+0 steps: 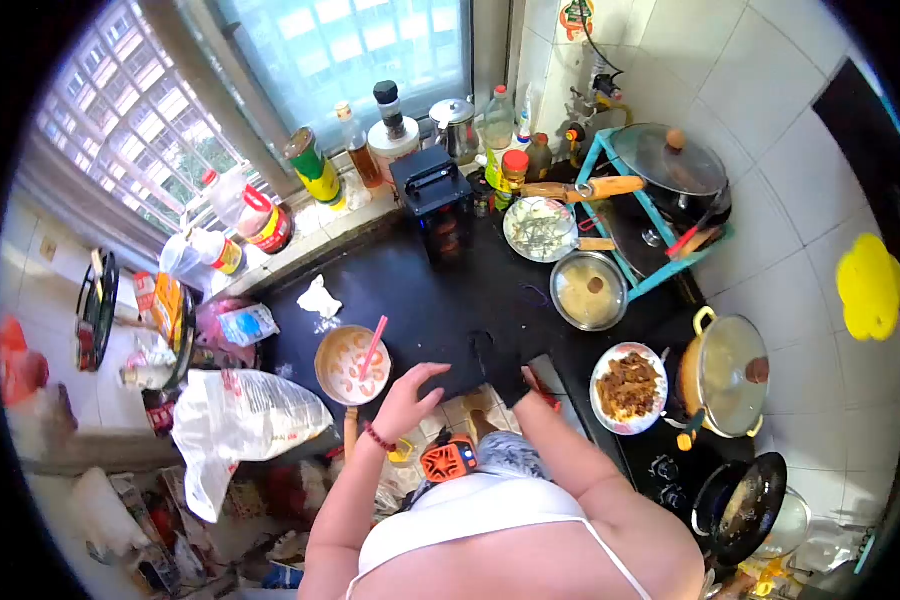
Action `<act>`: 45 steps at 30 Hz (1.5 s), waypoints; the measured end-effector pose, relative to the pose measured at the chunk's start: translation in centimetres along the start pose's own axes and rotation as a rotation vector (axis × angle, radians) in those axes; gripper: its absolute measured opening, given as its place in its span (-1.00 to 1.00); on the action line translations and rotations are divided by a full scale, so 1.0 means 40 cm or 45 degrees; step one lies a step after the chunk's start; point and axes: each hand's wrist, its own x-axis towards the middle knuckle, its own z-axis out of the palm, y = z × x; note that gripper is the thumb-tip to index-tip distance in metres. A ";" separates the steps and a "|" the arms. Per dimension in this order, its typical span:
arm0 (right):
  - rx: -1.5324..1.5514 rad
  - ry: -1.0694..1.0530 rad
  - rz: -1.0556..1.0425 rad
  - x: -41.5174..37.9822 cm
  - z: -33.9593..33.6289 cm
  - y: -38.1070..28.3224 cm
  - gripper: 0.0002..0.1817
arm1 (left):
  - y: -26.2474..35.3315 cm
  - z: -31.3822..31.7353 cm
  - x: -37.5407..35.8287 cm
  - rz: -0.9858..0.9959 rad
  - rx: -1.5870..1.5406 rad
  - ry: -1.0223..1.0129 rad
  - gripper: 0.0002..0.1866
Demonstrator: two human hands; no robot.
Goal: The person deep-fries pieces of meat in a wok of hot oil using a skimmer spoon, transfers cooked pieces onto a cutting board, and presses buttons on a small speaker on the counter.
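Note:
My left hand (410, 400) is over the front edge of the black counter (410, 290), fingers apart and holding nothing. Just left of it stands a pan (326, 372) of white liquid with pinkish pieces and a pink-handled utensil (374, 346). My right hand (522, 390) is at the counter's front edge, dark against the black surface, its fingers not distinguishable. Beside it lies something flat and grey with red (548, 378). A plate of brown food (630, 388) sits further right.
A white sack (245, 420) lies at the left. At the back stand a black appliance (435, 190) and several bottles. On the right are a steel bowl (590, 290), a blue rack (625, 285), a lidded pot (730, 375) and a black wok (755, 508).

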 end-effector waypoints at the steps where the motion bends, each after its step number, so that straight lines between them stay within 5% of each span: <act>1: -0.073 -0.026 -0.059 0.055 0.028 0.060 -0.73 | 0.002 -0.013 0.054 0.045 0.078 0.000 -0.63; 3: -0.234 -0.080 -0.177 0.184 0.060 0.152 -0.70 | 0.003 -0.030 0.140 0.075 0.088 -0.002 -0.63; 5: 0.202 -0.104 -0.087 0.321 0.100 0.143 -0.64 | -0.012 -0.032 0.200 0.085 0.032 0.010 -0.62; 9: 0.338 -0.112 0.081 0.497 0.235 0.349 -0.57 | -0.060 -0.009 0.229 -0.180 -0.606 -0.097 -0.62; 11: 0.091 0.071 -0.059 0.539 0.262 0.318 -0.54 | -0.076 -0.007 0.227 -0.223 -0.588 -0.129 -0.62; 14: 0.256 0.101 0.138 0.561 0.232 0.163 -0.48 | -0.103 -0.012 0.229 -0.274 -0.562 -0.191 -0.61; 17: 0.336 0.295 0.092 0.558 0.249 0.147 -0.69 | -0.122 -0.012 0.226 -0.325 -0.578 -0.235 -0.59; 23: 0.410 0.355 0.156 0.548 0.236 0.097 -0.71 | -0.138 -0.023 0.221 -0.369 -0.607 -0.269 -0.59; 28: 0.256 0.317 0.127 0.538 0.231 0.122 -0.49 | -0.167 -0.021 0.225 -0.375 -0.660 -0.257 -0.58; 29: 0.238 0.282 0.140 0.529 0.219 0.094 -0.39 | -0.187 -0.022 0.233 -0.392 -0.634 -0.213 -0.55; 33: 0.259 0.305 0.057 0.464 0.219 0.153 -0.49 | -0.128 -0.115 0.373 0.212 0.286 0.599 -0.46; 35: 0.267 0.302 0.105 0.416 0.208 0.167 -0.50 | -0.123 -0.157 0.458 0.348 0.655 0.750 -0.42; 38: 0.283 0.280 0.222 0.323 0.182 0.183 -0.50 | -0.128 -0.173 0.552 0.326 1.002 0.782 -0.41; 45: 0.335 0.213 0.483 0.123 0.139 0.193 -0.52 | -0.185 -0.172 0.636 0.438 1.140 0.929 -0.55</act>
